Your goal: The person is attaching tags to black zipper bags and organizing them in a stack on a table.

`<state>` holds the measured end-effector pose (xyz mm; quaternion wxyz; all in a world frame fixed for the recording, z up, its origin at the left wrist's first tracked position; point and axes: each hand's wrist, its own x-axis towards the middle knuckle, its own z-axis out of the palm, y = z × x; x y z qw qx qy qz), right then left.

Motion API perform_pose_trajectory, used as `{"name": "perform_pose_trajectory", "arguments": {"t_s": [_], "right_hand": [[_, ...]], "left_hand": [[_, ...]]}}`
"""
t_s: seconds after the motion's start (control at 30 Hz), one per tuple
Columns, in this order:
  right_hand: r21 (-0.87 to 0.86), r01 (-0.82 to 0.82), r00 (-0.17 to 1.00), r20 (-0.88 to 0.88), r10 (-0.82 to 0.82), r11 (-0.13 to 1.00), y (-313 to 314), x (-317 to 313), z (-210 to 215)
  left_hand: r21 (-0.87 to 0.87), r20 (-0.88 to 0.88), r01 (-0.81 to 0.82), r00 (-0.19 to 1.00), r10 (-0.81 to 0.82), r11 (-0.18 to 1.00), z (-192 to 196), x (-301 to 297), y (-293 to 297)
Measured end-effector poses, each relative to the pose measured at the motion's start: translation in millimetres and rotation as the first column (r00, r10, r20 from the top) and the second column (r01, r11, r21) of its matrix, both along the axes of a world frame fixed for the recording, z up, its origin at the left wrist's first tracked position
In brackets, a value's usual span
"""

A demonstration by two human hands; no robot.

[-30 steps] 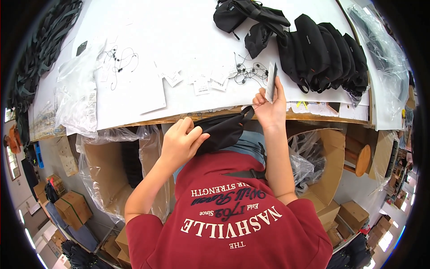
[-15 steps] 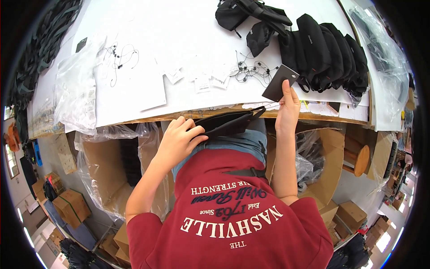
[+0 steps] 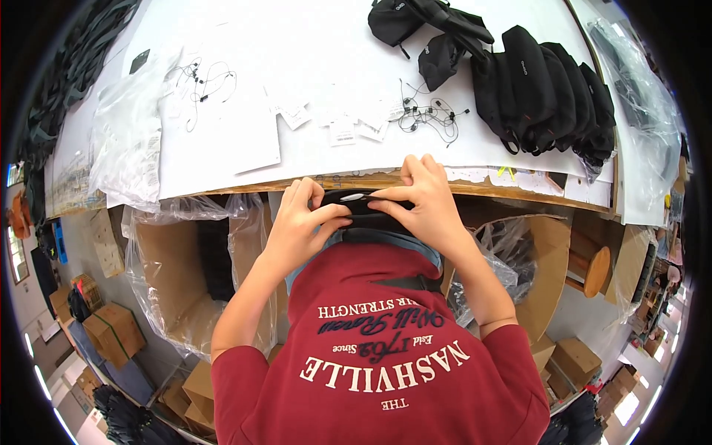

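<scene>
A small black fabric pouch (image 3: 361, 221) lies over my lap, just below the table's front edge. My left hand (image 3: 300, 222) pinches its left side between thumb and fingers. On its right side, my right hand (image 3: 428, 202) has thumb and forefinger closed at the rim. Between the hands a small pale oval patch (image 3: 354, 197) shows at the pouch's mouth; what it belongs to cannot be made out. The black card is not visible now. Several black bags (image 3: 545, 89) stand in a row at the right of the white table (image 3: 222, 89).
Black cords (image 3: 432, 119) and white paper tags (image 3: 343, 132) lie on the table, with more cords (image 3: 199, 87) farther left. Clear plastic (image 3: 130, 133) covers the left edge. Below are plastic-lined cartons (image 3: 174, 274) and a wooden stool (image 3: 593, 268).
My right hand has come down and left from above the table edge to the pouch, and the black card it held is out of sight. My left hand stays on the pouch.
</scene>
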<state>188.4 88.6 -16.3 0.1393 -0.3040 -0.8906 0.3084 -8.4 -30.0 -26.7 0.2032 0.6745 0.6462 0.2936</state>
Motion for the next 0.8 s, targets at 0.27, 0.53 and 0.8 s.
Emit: {"name": "perform_pose_trajectory", "arguments": {"t_s": [0.27, 0.53, 0.8], "right_hand": [[-0.149, -0.062, 0.995, 0.073, 0.074, 0.987, -10, 11, -18], [-0.176, -0.071, 0.996, -0.058, 0.061, 0.982, -13, 24, -18], [-0.122, -0.094, 0.993, -0.082, 0.084, 0.988, -22, 30, -33]], "left_hand": [[0.062, -0.055, 0.146, 0.988, -0.142, 0.987, -3, -1, 6], [-0.026, 0.015, 0.107, 0.994, -0.107, 0.994, -3, -6, 12], [-0.076, 0.445, -0.137, 0.882, 0.157, 0.988, -29, -18, 46]]}}
